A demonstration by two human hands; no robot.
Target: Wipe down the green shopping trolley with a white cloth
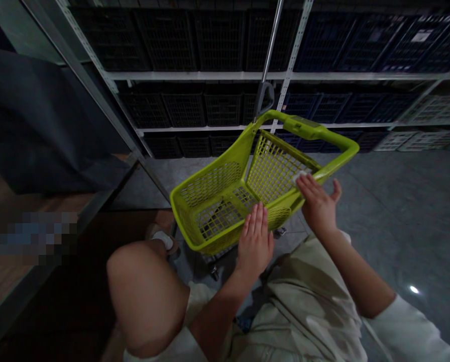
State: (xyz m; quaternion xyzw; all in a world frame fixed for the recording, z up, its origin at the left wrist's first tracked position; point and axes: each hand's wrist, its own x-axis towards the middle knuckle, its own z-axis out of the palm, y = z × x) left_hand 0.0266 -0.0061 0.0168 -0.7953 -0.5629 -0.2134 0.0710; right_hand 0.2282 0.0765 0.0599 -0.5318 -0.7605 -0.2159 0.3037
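A lime-green plastic shopping cart [240, 146] with lattice walls stands on small casters in front of my knees. My left hand [255, 246] lies on its near rim, with the fingers stretched out flat and nothing in them. Farther right, my right hand [318, 206] presses a small white cloth or tissue [299, 176] against the upper side of the cart, just below the push handle [340, 155]. Its fingertips cover part of the cloth, and the thumb sticks out. The slanted lattice panel [279, 163] at the handle end is beside that hand. Inside, the cart's basket holds nothing visible.
Metal shelving [202, 76] behind the cart carries rows of black crates [164, 40], dark blue crates [323, 45] and pale crates [436, 108]. A metal pole [272, 42] with a grey handle rises behind the cart. At left stands a metal-framed table [85, 211] with dark cloth.
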